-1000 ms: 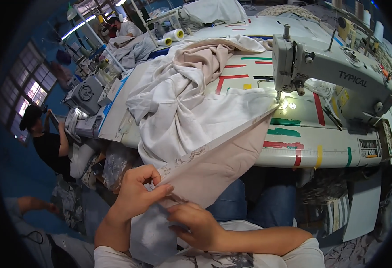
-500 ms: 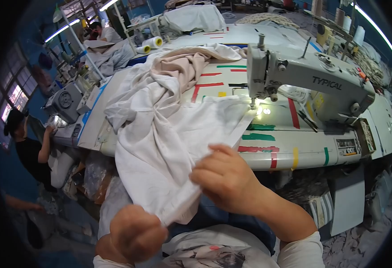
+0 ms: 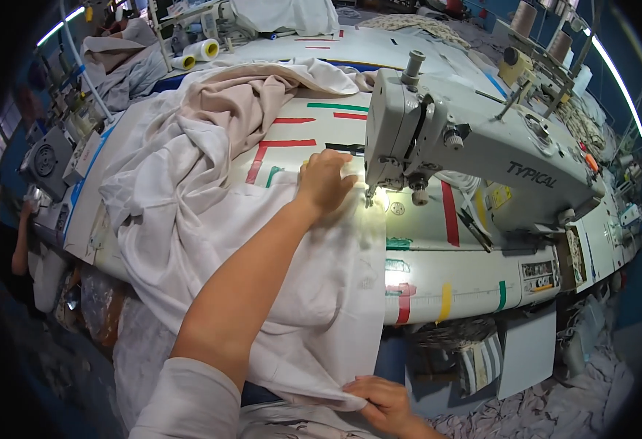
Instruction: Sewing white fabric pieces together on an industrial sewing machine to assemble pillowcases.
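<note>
My left hand (image 3: pixel 325 181) reaches far forward and presses the far edge of a white fabric (image 3: pixel 204 219) onto the table, right beside the lit needle area of a grey sewing machine (image 3: pixel 482 146). Its fingers are curled on the cloth. The fabric drapes over the table's front edge toward my lap. There my right hand (image 3: pixel 388 404) pinches its near hem at the bottom of the view. A beige fabric (image 3: pixel 251 102) lies bunched behind the white one.
The white sewing table (image 3: pixel 445 285) carries red, green and yellow tape strips. Thread cones (image 3: pixel 205 50) and more cloth lie at the back. Another sewing machine (image 3: pixel 46 157) and a person's arm (image 3: pixel 19 245) are at the left. Scraps litter the floor (image 3: pixel 555 410) at the right.
My left hand went from below the table edge up to the needle, carrying the fabric edge. My right hand dropped from the cloth's middle to its near hem. The view tilted toward the machine.
</note>
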Available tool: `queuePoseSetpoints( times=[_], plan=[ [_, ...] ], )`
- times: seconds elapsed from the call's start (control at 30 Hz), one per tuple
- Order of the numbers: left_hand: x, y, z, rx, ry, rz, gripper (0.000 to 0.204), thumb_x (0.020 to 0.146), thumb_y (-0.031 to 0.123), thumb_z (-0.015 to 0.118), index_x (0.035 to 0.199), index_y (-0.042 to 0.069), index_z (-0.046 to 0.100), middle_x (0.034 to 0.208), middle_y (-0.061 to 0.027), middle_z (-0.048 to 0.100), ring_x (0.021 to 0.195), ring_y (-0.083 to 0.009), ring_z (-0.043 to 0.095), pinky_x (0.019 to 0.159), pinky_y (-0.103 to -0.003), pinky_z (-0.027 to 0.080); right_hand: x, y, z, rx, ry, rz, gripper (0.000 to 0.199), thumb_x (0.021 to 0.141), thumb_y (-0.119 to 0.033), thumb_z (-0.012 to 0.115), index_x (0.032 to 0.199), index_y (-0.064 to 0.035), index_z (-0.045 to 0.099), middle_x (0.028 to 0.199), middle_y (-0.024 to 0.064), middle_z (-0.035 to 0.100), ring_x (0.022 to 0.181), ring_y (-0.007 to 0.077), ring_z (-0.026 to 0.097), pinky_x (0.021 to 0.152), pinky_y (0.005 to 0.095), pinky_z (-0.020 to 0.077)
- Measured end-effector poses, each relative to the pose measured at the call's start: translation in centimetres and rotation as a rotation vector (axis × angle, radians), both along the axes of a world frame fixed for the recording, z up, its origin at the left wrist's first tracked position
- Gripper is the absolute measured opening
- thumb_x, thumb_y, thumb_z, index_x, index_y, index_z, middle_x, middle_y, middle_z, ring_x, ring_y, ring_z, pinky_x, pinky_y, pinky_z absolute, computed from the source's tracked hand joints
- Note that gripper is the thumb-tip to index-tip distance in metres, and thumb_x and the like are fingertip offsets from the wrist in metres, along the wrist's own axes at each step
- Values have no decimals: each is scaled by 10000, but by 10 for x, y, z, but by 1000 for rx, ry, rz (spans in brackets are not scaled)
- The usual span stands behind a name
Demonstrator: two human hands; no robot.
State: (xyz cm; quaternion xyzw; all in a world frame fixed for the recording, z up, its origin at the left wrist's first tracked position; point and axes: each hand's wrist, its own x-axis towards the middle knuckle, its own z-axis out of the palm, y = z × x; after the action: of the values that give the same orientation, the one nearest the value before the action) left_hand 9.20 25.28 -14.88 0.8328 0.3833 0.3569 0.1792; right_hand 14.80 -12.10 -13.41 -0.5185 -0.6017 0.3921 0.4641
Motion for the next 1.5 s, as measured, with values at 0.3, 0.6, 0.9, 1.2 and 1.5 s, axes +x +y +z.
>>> queuePoseSetpoints(
  times=[0.3,0.6,0.9,1.2,1.5],
  plan=[
    [43,66,-17,-79,-12,-385,53,806,122,645,847,111,614,916,-42,570,968,-240,510,889,-391,342,21,48,14,7,63,-2,155,872,-101,622,895,46,664,873,185,672,815,352,671,778,439,526],
    [66,129,-9,95,131,-268,122,847,220,665,846,105,625,932,-33,570,989,-225,500,932,-382,337,46,117,37,50,-6,122,141,863,-89,587,906,20,665,878,174,680,820,336,680,802,441,537],
    [93,205,-12,190,187,-268,132,854,232,656,844,101,638,947,-48,596,1009,-250,515,927,-397,360,63,173,27,81,-87,109,164,866,-74,584,966,21,674,899,164,688,828,332,676,790,407,542],
    [96,234,10,258,293,-141,128,826,204,666,863,81,662,986,-71,635,1075,-272,548,920,-432,420,56,180,30,68,-129,-14,198,852,-84,605,1024,1,653,902,172,676,798,361,659,744,400,525],
    [-91,70,91,237,584,-319,460,782,130,706,1220,77,575,1319,-149,523,1231,-338,477,1025,-447,375,11,138,37,209,-575,106,289,659,25,677,942,-23,647,853,104,647,802,293,623,736,398,479]
  ],
)
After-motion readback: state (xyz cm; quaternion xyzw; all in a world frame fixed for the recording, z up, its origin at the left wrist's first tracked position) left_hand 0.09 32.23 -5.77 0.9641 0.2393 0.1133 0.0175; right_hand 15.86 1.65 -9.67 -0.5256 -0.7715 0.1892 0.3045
